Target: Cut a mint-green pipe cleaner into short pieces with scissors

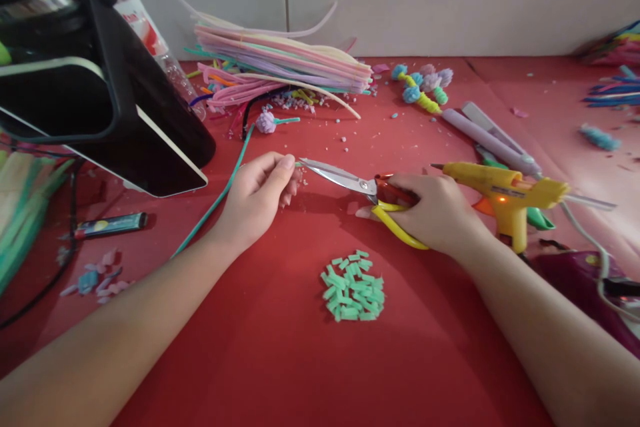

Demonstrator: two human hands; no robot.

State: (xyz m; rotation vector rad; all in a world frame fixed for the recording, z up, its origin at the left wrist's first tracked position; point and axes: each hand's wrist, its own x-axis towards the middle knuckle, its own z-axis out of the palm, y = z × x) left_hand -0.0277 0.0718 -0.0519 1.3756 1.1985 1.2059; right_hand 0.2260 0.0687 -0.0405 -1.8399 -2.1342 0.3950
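My left hand [263, 193] pinches a short green end of pipe cleaner [299, 164] between thumb and fingers; the rest of it is hidden by the hand. My right hand [435, 210] is wrapped round scissors [345, 179] with one red and one yellow handle. Their blade tips point left and lie right at the green end. Nearer to me on the red table [280, 347] is a small pile of cut green pipe cleaner pieces [353, 287]. A long teal stem [215, 200] runs along my left forearm.
Behind lie a bundle of pastel pipe cleaners [285, 57], a purple pompom [267, 122] and fuzzy coloured balls [423, 85]. To the right are a lit yellow glue gun [505, 193] and a lilac flat iron [485, 137]. At left stand a black tumbler [165, 107] and a lighter [113, 225].
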